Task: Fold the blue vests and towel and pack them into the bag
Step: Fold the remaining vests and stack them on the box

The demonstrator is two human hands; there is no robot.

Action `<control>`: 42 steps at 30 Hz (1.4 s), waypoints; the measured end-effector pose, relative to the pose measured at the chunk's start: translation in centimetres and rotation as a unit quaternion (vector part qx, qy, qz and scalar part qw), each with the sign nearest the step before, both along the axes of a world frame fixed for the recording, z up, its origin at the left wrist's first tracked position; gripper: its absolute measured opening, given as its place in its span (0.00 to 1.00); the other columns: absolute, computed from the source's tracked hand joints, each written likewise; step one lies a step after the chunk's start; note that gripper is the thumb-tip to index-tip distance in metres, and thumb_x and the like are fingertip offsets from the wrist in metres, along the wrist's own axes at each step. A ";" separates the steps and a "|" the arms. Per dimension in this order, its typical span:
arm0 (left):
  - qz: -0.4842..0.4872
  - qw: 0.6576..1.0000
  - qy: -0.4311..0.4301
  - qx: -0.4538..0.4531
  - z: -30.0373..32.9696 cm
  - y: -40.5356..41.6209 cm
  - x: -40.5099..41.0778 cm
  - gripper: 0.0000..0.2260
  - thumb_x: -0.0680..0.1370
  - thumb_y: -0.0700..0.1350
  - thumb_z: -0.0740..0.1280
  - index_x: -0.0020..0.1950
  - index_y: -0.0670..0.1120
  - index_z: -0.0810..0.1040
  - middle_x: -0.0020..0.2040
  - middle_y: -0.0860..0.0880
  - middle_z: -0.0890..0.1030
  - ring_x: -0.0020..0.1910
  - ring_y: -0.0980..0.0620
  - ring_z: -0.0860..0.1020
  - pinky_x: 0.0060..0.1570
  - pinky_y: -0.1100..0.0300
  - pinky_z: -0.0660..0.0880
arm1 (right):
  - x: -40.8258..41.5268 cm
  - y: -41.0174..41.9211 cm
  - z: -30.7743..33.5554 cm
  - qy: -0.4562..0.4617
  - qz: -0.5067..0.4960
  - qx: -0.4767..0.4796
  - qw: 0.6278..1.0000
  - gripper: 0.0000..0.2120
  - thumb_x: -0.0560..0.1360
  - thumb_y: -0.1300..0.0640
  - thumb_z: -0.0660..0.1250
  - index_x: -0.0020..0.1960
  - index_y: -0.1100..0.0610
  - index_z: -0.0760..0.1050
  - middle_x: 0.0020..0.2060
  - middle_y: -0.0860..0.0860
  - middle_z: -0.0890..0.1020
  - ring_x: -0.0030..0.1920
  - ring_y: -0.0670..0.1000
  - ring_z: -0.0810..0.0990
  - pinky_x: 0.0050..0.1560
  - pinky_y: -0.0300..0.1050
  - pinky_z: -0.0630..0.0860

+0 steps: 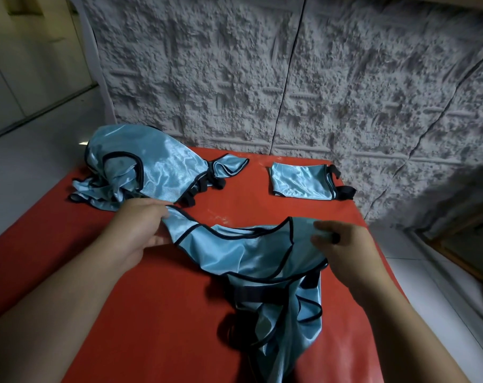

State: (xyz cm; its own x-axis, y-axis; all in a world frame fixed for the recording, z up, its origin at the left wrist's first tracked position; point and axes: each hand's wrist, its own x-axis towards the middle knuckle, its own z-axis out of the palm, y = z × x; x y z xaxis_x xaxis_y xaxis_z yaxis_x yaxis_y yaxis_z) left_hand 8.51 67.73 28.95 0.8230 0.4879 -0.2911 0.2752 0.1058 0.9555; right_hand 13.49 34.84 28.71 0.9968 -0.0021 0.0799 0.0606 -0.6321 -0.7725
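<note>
A shiny light-blue vest (262,261) with black trim and black straps hangs crumpled over the front middle of the red table (157,313). My left hand (141,225) pinches its left shoulder strap. My right hand (345,250) grips its right shoulder, fingers curled into the cloth. A heap of several unfolded blue vests (143,167) lies at the back left of the table. One folded blue vest (304,181) sits flat at the back right, black straps sticking out on its right side. No towel and no bag can be seen.
A rough grey textured wall (290,78) rises right behind the table. White tiled floor (27,167) lies to the left and right. A wooden frame (461,244) stands at the right edge.
</note>
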 end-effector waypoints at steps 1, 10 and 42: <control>-0.010 1.000 0.016 -0.019 0.0 0.1 -0.1 0.15 0.79 0.31 0.60 0.55 0.45 0.82 0.51 0.38 0.85 0.42 0.44 0.84 0.37 0.52 0.80 | -0.1 0.0 0.0 0.009 0.004 -0.024 1.000 0.21 0.72 0.64 0.76 0.65 0.59 0.81 0.51 0.53 0.86 0.44 0.43 0.82 0.46 0.39 0.77; -0.107 0.973 0.051 0.198 -0.3 1.0 -0.7 0.18 0.73 0.26 0.66 0.50 0.46 0.85 0.41 0.47 0.85 0.43 0.50 0.84 0.44 0.62 0.79 | 0.5 -0.8 -0.6 0.025 -0.069 -0.194 0.978 0.05 0.70 0.63 0.71 0.43 0.59 0.86 0.38 0.60 0.85 0.43 0.64 0.82 0.37 0.47 0.74; -0.078 0.829 -0.140 0.536 24.9 2.9 -9.4 0.06 0.76 0.38 0.72 0.45 0.47 0.87 0.41 0.51 0.84 0.45 0.50 0.82 0.42 0.58 0.74 | -6.8 -0.7 24.0 -0.066 0.141 -0.473 0.867 0.06 0.74 0.59 0.69 0.47 0.56 0.84 0.41 0.52 0.81 0.41 0.52 0.80 0.35 0.41 0.72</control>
State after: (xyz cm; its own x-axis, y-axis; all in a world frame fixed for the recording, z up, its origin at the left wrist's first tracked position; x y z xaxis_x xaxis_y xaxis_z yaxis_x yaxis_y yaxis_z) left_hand -0.89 70.66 53.85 0.8629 0.2241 0.4529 -0.0426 -0.8609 0.5070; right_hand 6.67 34.10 52.70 0.9291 0.3689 0.0258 0.3642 -0.9249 0.1088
